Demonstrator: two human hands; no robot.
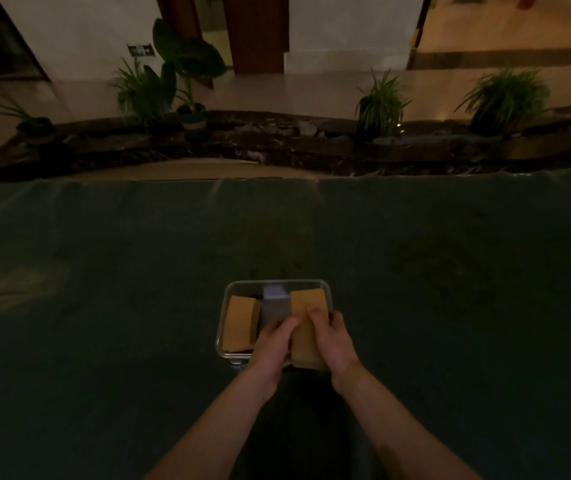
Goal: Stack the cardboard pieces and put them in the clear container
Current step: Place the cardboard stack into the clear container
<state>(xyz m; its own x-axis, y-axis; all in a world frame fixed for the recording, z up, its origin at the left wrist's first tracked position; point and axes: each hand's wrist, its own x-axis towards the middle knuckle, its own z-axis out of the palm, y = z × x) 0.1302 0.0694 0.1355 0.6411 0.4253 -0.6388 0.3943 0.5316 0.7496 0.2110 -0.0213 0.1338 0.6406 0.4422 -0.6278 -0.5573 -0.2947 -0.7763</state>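
Observation:
A clear rectangular container (242, 285) sits on the dark cloth in front of me. A stack of brown cardboard pieces (240, 322) lies in its left half. A second brown cardboard stack (306, 301) is over the right half, tilted, its near end sticking out past the container's near rim. My left hand (272, 344) grips that stack from the left. From the right, my right hand (331, 336) holds it with the thumb on top. Between the stacks a grey patch and a pale bluish shape (274, 292) show, too dim to identify.
A dark green cloth (450, 271) covers the wide table, with wrinkles along its far edge. Beyond the table runs a dark stone ledge (311, 143) with several potted plants (379, 105). Lighting is dim.

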